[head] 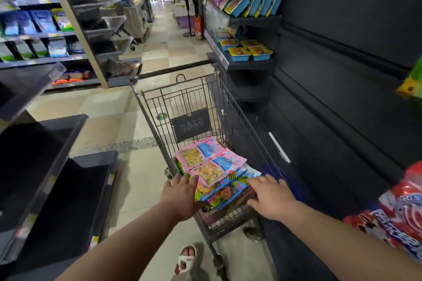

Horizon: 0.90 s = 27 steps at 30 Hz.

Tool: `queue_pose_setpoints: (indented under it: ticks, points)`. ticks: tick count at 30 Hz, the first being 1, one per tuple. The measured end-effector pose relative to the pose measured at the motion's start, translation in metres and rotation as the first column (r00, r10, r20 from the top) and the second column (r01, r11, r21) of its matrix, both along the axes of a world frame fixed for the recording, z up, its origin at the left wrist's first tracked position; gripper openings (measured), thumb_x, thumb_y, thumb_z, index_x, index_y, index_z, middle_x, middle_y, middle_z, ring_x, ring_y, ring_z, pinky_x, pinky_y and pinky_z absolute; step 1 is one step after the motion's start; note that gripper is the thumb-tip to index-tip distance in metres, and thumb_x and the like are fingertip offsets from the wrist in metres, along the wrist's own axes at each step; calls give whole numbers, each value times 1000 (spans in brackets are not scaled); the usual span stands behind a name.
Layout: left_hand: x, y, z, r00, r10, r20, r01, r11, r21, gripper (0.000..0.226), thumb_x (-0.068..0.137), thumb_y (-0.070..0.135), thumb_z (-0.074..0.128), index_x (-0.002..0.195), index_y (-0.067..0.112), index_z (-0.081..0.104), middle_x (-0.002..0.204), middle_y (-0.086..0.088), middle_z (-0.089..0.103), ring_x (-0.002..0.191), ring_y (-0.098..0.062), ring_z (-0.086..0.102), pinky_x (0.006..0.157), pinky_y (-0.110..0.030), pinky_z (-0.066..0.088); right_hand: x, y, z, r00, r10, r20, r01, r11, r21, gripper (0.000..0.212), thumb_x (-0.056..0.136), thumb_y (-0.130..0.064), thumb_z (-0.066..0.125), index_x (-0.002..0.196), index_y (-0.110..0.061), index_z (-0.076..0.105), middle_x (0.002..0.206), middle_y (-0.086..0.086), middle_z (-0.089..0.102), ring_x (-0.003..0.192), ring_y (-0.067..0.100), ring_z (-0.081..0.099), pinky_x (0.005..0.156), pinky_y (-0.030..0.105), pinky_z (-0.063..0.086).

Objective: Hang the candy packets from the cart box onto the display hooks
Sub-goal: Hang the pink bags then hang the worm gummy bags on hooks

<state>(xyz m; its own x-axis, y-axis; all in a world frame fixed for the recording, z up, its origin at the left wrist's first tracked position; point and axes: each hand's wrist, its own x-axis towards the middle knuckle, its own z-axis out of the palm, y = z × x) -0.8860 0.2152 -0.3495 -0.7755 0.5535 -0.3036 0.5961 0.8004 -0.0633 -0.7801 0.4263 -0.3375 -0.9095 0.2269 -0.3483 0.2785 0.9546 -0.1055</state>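
A wire shopping cart (196,98) stands in the aisle in front of me. Several candy packets (209,166), pink and blue with yellow sweets showing, lie stacked in a box in its near end; the box is mostly hidden beneath them. My left hand (182,196) hovers at the left edge of the stack, fingers straight, holding nothing. My right hand (270,198) lies flat with spread fingers on the right side of the stack, by the cart's rim. No display hook is clearly visible.
A dark display wall (342,75) rises on the right, with red and white packets (399,212) at its near edge. Blue trays (250,51) sit on shelves beyond. Dark shelves (45,166) stand on the left. My sandalled foot (186,258) is below the cart.
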Motion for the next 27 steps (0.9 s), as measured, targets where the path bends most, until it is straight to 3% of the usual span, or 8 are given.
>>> queue_pose_setpoints:
  ticks: [11,16,22,25,27]
  points:
    - [-199,52,-41,976,-199,91,202,979,-28,80,91,55,46,154,19,12,159,-9,20,146,-33,18,116,-47,23,-152,17,-51,968,-224,112,234,969,-79,57,91,-47,49,142,-25,34,143,2,43,132,24,40,104,41,34]
    - [-283,58,-74,961,-235,148,250,964,-89,80,91,59,42,154,19,13,159,-9,22,145,-31,22,116,-47,25,-207,9,-85,913,-345,218,382,911,-155,38,90,-41,47,122,-21,47,130,4,53,120,27,52,90,36,44]
    - [-340,77,-126,937,-213,277,253,960,-117,82,91,56,48,155,20,10,160,-8,18,148,-31,16,119,-50,15,-236,-3,-128,776,-509,372,613,747,-257,54,92,-48,49,138,-23,36,132,3,52,118,24,53,89,30,45]
    - [-359,86,-156,925,-212,316,256,961,-104,82,90,55,52,154,20,13,159,-7,22,146,-31,19,117,-50,20,-247,-6,-142,703,-573,421,708,617,-343,56,94,-48,49,141,-21,35,134,1,51,113,19,54,84,27,43]
    - [-371,92,-175,917,-204,342,255,961,-109,83,90,55,52,154,20,13,159,-8,22,146,-31,21,116,-49,22,-255,-7,-152,635,-634,441,772,505,-385,52,97,-42,48,143,-22,33,132,2,53,99,15,53,75,23,39]
